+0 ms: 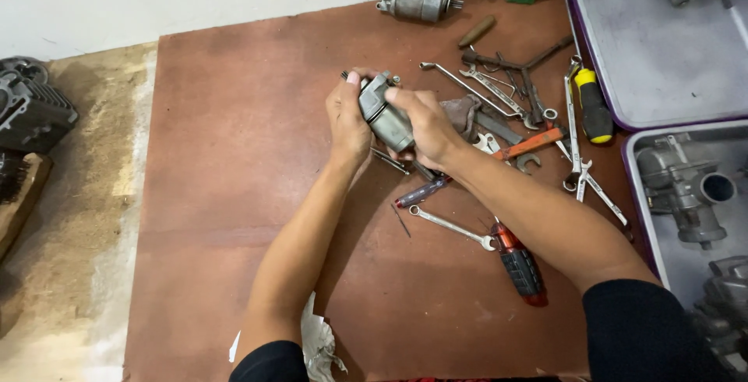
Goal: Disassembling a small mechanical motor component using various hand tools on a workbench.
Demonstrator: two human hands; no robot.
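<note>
Together, left hand and right hand clasp a grey cylindrical metal motor; just below the grip lies a silver spanner.

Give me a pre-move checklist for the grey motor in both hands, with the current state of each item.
1. Left hand has a grip on the grey motor: ok, fingers wrap its left end.
2. Right hand has a grip on it: ok, it covers the right side.
3. Motor lifted clear of the brown board: cannot tell, the hands hide the underside.
4. Loose tools under the forearms: not ok, a spanner and a red and black screwdriver lie there.
5. Small parts kept in the grey tray: cannot tell.
</note>
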